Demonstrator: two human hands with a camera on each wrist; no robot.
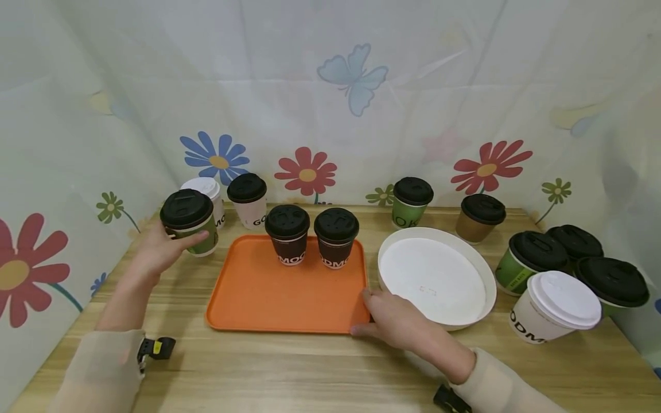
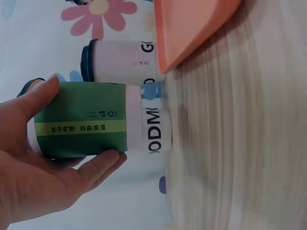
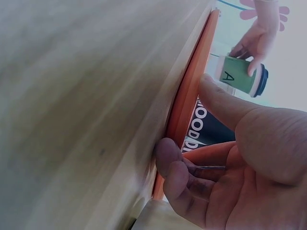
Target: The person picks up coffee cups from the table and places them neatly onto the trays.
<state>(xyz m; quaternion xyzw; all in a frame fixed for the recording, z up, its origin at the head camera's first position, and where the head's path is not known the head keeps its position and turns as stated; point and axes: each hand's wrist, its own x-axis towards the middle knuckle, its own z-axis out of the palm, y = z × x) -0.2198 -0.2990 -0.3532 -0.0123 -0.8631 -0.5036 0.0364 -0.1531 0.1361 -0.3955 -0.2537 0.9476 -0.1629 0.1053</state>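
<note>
My left hand (image 1: 157,250) grips a green paper cup (image 2: 81,108) with a black lid, thumb on one side and fingers on the other. The cup looks upright and slightly above the table, left of the orange tray (image 1: 284,298). At the tray's front right corner, my right hand (image 1: 397,321) holds the rim; the right wrist view shows its thumb (image 3: 225,100) over the edge and fingers curled at the outer side. Two dark cups, a left one (image 1: 289,229) and a right one (image 1: 335,232), stand near the tray's back edge.
Behind the held cup stand a white-lidded cup (image 1: 206,189) and a pale black-lidded cup (image 1: 249,198). Right of the tray lies a round white dish (image 1: 439,275). Beyond it are a small green cup (image 1: 411,201), a brown cup (image 1: 477,221) and several others, including a white cup (image 1: 552,310).
</note>
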